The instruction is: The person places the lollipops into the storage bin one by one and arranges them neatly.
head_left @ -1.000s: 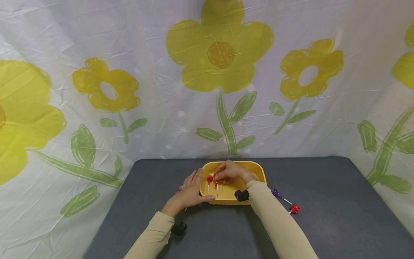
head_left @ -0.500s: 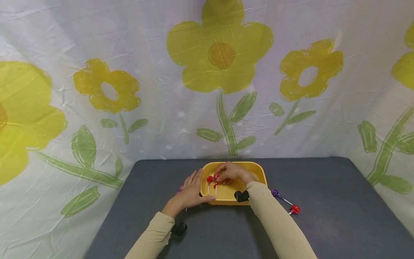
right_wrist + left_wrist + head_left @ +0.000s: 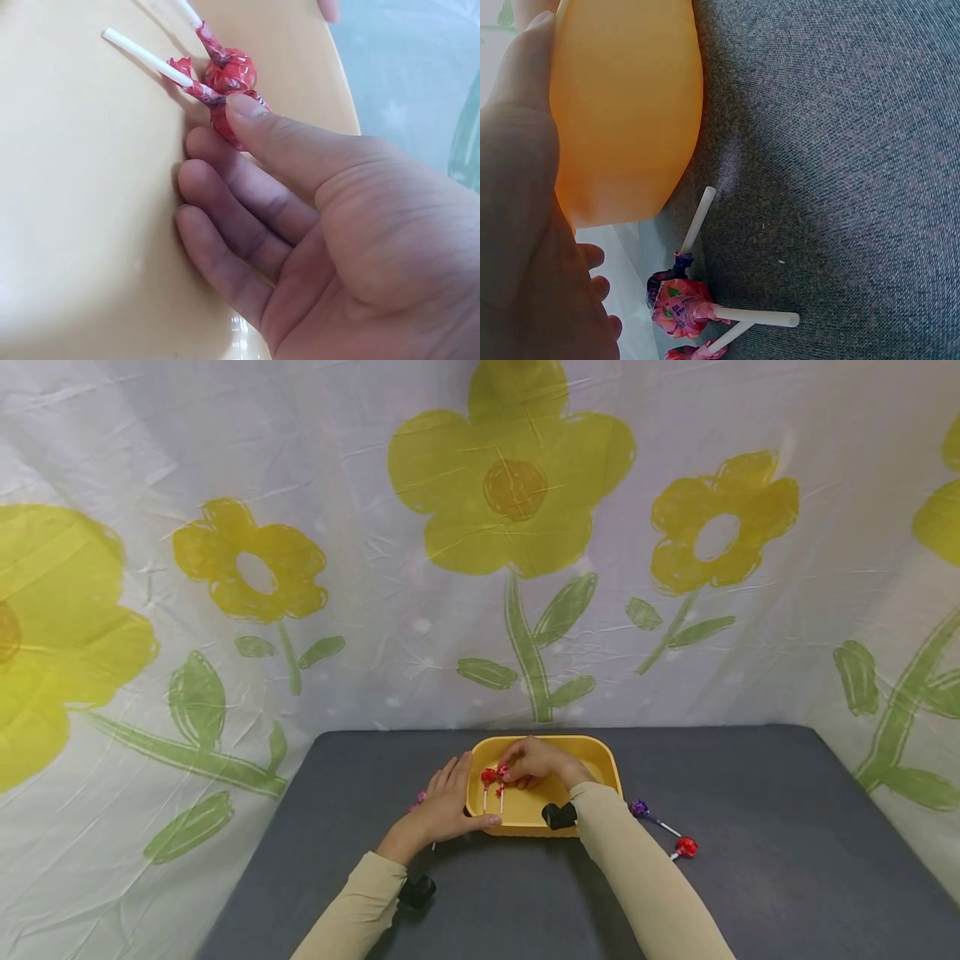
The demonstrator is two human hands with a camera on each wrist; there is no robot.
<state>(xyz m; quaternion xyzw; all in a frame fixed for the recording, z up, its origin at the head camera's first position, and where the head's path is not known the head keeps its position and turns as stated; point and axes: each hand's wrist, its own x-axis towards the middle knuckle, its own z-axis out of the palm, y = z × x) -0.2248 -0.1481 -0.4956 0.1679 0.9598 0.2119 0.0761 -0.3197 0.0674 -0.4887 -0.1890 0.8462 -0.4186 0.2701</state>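
Observation:
A yellow plastic bin (image 3: 525,831) stands near the table's far edge. My left hand (image 3: 441,812) rests against its left end, fingers stretched out and the thumb along the front rim. Inside the bin, my right hand (image 3: 542,762) pinches a red-wrapped lollipop (image 3: 222,121) by its head between thumb and fingers. Its white stick points toward the bin's front. Right beside it, a second red lollipop (image 3: 488,775) lies on the bin floor, roughly parallel. The right wrist view shows the other fingers loosely curled close to the bin floor.
Pink-wrapped lollipops (image 3: 681,307) and a dark-wrapped one (image 3: 681,264) lie left of the bin, partly behind my left hand. Right of the bin are a purple lollipop (image 3: 640,808) and a red one (image 3: 686,847). A flower-printed cloth (image 3: 360,610) hangs behind the grey table (image 3: 765,827).
My right hand has brought the pinched lollipop's stick from slightly tilted to nearly parallel with the other red one, lower and close beside it. The left hand has stayed in place.

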